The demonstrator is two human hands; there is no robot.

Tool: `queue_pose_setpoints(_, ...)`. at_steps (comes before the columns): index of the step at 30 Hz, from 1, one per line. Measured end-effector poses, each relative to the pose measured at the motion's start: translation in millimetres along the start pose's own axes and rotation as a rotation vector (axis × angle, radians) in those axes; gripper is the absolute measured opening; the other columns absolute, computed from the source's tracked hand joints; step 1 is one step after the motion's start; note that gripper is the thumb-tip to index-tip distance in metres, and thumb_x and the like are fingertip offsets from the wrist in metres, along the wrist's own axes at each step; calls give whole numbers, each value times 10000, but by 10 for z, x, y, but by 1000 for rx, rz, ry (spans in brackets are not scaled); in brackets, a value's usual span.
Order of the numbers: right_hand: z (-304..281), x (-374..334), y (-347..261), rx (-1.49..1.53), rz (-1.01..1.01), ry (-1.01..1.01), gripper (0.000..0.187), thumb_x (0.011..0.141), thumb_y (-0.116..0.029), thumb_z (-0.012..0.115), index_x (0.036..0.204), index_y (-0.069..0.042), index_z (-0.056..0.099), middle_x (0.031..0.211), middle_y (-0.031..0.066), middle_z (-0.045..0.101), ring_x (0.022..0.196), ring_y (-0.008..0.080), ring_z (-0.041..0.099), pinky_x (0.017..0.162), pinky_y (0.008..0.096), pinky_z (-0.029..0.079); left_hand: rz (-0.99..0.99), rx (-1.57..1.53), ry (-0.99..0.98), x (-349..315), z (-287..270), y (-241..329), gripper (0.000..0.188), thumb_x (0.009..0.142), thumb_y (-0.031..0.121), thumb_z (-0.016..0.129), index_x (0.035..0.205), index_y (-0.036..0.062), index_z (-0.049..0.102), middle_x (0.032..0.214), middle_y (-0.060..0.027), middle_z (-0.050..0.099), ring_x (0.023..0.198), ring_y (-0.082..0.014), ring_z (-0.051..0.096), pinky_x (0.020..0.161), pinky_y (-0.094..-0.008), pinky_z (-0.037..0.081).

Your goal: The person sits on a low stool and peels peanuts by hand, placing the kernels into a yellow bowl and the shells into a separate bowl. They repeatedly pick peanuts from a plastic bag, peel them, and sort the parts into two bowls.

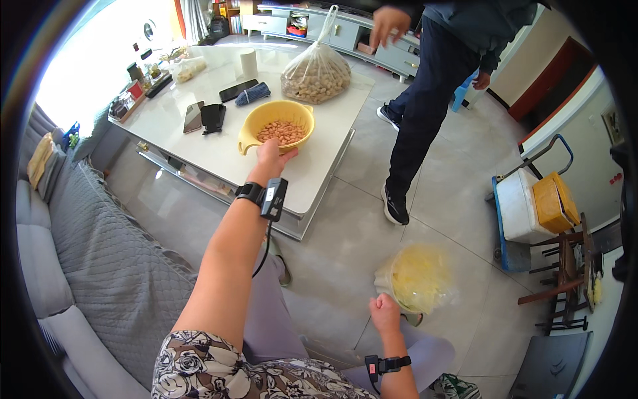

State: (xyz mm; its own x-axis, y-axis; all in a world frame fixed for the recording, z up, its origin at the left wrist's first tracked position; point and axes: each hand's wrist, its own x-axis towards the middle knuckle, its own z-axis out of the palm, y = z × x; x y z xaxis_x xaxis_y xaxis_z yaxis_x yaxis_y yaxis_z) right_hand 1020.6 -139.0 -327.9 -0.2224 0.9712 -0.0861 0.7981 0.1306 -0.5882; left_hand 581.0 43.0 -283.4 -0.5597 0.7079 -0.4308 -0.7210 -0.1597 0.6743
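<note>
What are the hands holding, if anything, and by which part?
The left hand holds the yellow bowl by its near rim. The right hand is closed; whether it holds anything cannot be told.

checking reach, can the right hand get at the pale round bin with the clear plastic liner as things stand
Probably yes: the right hand appears close to the pale bin, and nothing visible blocks the way, though it looks curled and would likely need opening.

Nothing legible right now, with a pale label point(270, 193) on the left wrist box point(275, 207) just off centre at nine, and a tiny red label point(373, 368) toward five, both unreadable.
</note>
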Motion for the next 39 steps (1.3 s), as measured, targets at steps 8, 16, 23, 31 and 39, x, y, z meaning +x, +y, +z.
queue_pose_setpoints(8, -141, -202, -66, 23, -21, -105, 203, 754, -126, 572, 679, -41, 404, 631, 133, 477, 602, 345, 487, 519, 433, 368, 127, 144, -139, -88, -740, 419, 377, 889, 71, 457, 1256, 37, 378, 1204, -165, 491, 1097, -343, 501, 848, -499, 512)
queue_pose_setpoints(16, -141, -496, -549, 77, -123, -83, 75, 783, -138, 555, 782, -66, 536, 779, 106, 586, 760, 304, 578, 627, 385, 454, -49, 140, -108, -699, -952, 378, 542, 840, 64, 580, 1207, -120, 226, 1049, -209, 400, 918, -397, 586, 677, -399, 549)
queue_pose_setpoints(23, -214, -343, -790, 153, -116, -178, 180, 811, -227, 604, 774, -52, 582, 653, 101, 605, 606, 272, 591, 553, 353, 458, -194, -58, -181, -1204, -1062, 34, 185, 879, 148, 496, 765, 19, 563, 777, -114, 620, 702, -218, 600, 623, -306, 493)
queue_pose_setpoints(31, -242, 305, -1002, 163, -167, -219, 274, 781, -202, 615, 618, -27, 481, 623, 89, 568, 524, 225, 490, 523, 323, 412, -138, -135, 53, -1315, -730, -270, 343, 839, 168, 570, 1092, -20, 436, 1153, -191, 453, 986, -312, 532, 731, -392, 509)
queue_pose_setpoints(39, -206, 1798, -1522, 455, -331, -283, 158, 772, -75, 576, 693, -31, 447, 823, 64, 575, 627, 95, 482, 573, 247, 415, 98, -322, 227, -777, -106, -125, 726, 804, 224, 646, 1346, 38, 200, 1368, -153, 235, 1284, -448, 201, 889, -558, 419)
